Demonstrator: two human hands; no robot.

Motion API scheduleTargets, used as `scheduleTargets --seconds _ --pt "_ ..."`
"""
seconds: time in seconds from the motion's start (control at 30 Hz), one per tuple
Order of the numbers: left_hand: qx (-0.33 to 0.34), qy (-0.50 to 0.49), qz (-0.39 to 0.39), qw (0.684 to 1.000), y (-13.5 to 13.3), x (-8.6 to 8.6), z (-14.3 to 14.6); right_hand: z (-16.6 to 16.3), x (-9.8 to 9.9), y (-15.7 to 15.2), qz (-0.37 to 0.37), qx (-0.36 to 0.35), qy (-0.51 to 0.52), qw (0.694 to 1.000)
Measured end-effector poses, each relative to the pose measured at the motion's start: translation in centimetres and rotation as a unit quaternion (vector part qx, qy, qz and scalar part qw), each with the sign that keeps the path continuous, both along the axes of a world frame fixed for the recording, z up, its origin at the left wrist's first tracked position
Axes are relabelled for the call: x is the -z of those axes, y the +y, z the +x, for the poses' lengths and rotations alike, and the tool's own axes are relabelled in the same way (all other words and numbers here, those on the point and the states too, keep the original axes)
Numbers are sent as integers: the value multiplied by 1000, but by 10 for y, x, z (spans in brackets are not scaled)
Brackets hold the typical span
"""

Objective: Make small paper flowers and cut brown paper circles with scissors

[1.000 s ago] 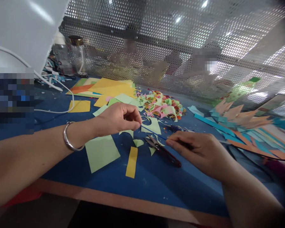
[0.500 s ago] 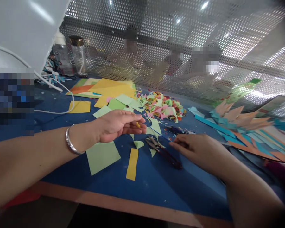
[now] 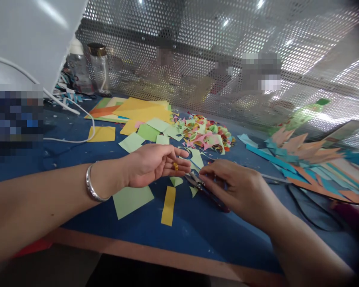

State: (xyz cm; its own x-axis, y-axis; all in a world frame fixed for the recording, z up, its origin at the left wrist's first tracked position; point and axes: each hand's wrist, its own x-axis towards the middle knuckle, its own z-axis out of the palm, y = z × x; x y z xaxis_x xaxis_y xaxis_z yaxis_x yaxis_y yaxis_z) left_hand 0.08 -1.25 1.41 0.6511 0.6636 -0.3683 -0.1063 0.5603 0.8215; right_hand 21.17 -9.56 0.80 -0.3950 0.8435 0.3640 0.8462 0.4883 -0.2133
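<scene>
My left hand [image 3: 155, 164] is palm up, its fingers stretched out and the thumb curved above them. A small curled yellow piece [image 3: 176, 166] lies on those fingers. Close by on the right, my right hand [image 3: 227, 179] has its fingertips pinched together; a thin blue strip [image 3: 196, 165] seems to come from them, though most of it is hidden. Below that hand lie scissors [image 3: 210, 193], partly covered by its fingers. A yellow paper strip [image 3: 168, 206] and a light green sheet [image 3: 133, 202] rest on the blue table [image 3: 194, 243] nearer to me.
Behind my hands is a heap of coloured paper scraps [image 3: 208, 133]. Stacked yellow sheets [image 3: 143, 109] lie at the back left, near two bottles [image 3: 99, 71]. Folded paper pieces [image 3: 302, 149] fill the right. A white cable [image 3: 68, 140] crosses the left; a perforated screen [image 3: 191, 59] stands behind.
My right hand has moved left and now covers part of the scissors. My left hand has shifted slightly right and down, and the yellow piece on its fingers shows more clearly.
</scene>
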Motion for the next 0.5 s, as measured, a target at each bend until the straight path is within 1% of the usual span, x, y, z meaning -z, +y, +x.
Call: scheduleTargets --seconds 0.07,0.13,0.27,0.33,0.5 --pt "2 4 -10 1000 -1 -1 0 -13 -2 0 17 -41 0 999" --pt "6 6 -18 1000 -3 -1 1 -23 -2 2 34 -58 -10 998" --pt "21 -15 -27 999 -4 1 2 -31 0 10 70 -65 -45 994" --pt "29 -27 -33 999 -5 2 3 -32 2 13 75 -67 -54 993" --pt "37 -41 -32 998 -4 4 2 -31 7 18 70 -69 -24 995"
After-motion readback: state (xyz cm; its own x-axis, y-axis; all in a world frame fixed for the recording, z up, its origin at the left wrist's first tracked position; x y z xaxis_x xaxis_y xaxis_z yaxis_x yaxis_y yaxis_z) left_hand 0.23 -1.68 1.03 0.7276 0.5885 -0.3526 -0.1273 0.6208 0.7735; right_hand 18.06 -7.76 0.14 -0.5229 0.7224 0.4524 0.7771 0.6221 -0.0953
